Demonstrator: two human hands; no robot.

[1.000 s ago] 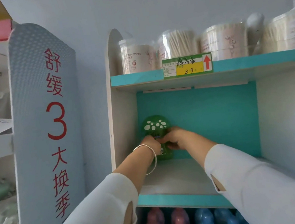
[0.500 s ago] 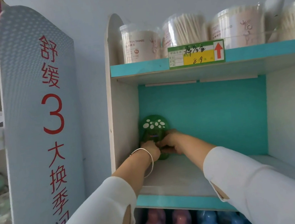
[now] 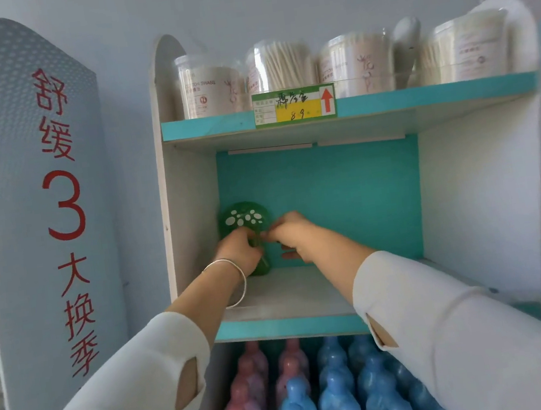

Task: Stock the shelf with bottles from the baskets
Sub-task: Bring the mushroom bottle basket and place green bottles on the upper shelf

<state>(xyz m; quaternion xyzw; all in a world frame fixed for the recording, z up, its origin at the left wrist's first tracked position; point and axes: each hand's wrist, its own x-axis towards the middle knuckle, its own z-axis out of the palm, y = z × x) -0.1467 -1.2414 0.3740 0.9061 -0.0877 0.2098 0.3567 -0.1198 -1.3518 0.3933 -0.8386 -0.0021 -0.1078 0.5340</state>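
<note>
A green mushroom-shaped bottle [image 3: 242, 217] with white spots on its cap stands upright in the back left corner of the middle shelf [image 3: 293, 292]. My left hand [image 3: 241, 251], with a silver bangle on the wrist, is curled around the bottle's body from the front. Just to its right, my right hand [image 3: 295, 236] reaches in and its fingertips pinch the bottle below the cap. The bottle's lower half is hidden behind my hands.
Tubs of cotton swabs [image 3: 210, 87] line the top shelf above a green and yellow price tag [image 3: 294, 105]. Pink bottles [image 3: 247, 388] and blue bottles [image 3: 339, 390] fill the shelf below. A grey display board [image 3: 41, 205] with red characters stands at the left.
The camera view has shifted and drawn slightly back. Both hands stay at the green bottle in the corner; the right hand has risen a little toward the cap.
</note>
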